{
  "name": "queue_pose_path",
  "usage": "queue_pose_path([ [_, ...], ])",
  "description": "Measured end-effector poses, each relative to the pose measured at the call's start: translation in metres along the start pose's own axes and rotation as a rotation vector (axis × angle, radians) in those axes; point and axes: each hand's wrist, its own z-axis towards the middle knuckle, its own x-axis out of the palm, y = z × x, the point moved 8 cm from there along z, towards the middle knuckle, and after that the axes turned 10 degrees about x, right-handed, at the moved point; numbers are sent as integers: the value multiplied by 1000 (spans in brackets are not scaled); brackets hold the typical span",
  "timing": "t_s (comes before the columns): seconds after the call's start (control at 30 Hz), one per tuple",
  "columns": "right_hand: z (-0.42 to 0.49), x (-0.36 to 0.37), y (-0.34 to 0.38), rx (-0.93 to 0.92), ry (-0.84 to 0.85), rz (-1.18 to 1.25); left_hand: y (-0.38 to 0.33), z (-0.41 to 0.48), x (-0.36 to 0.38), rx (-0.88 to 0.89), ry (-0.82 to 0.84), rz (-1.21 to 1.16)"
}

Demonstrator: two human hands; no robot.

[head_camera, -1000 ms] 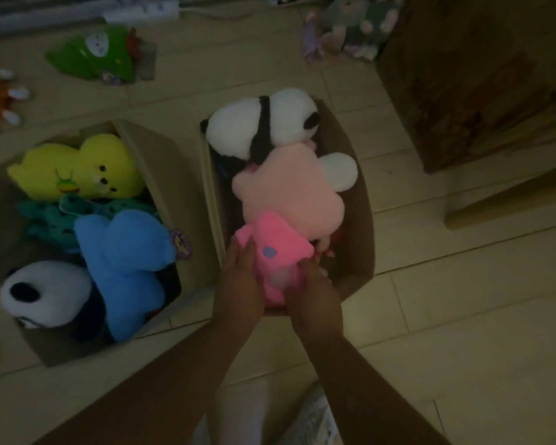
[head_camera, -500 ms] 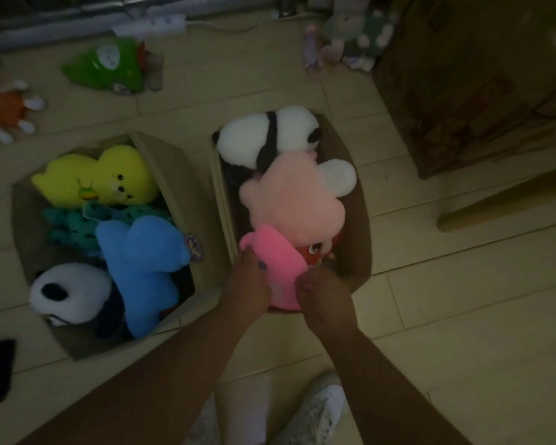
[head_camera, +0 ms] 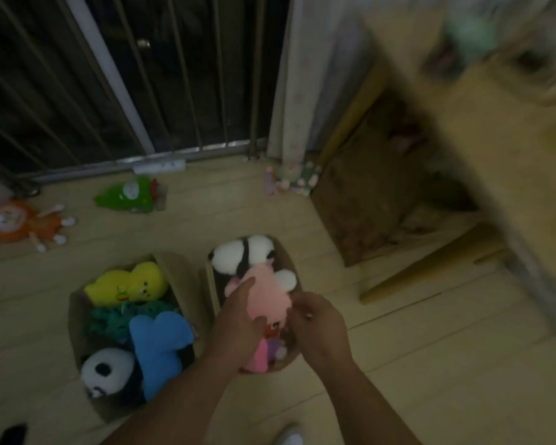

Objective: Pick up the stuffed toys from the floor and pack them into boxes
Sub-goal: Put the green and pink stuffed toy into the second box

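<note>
Head view: the left brown cardboard box [head_camera: 187, 284] holds a yellow plush toy [head_camera: 132, 284], a teal one [head_camera: 109, 322], a blue one [head_camera: 161, 342] and a panda plush [head_camera: 106, 370]. The right cardboard box [head_camera: 294, 261] holds a second panda [head_camera: 241, 255], a pale pink plush toy [head_camera: 267, 297] and, under it, a bright pink plush toy [head_camera: 260, 358]. The left hand [head_camera: 238, 326] lies on the pale pink toy, fingers stretched. The right hand [head_camera: 318, 322] is curled at that toy's edge; I cannot tell whether it grips. On the wooden floor [head_camera: 430, 364] beyond lie a green plush toy [head_camera: 126, 195], an orange one [head_camera: 20, 223] and a pastel one [head_camera: 296, 179] beside a dark wooden cabinet [head_camera: 366, 213].
</note>
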Motion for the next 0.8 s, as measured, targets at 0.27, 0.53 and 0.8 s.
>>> queue_pose_path([
  [0.27, -117, -159, 158, -179, -164, -16, -225, -61, -98, 191, -81, 20],
  [0.53, -203, -253, 221, -305, -271, 9, -363, -137, -135, 371, -109, 73],
  [0.8, -205, -337, 232, -431, -260, -37, -443, -158, -115, 425, -228, 43],
])
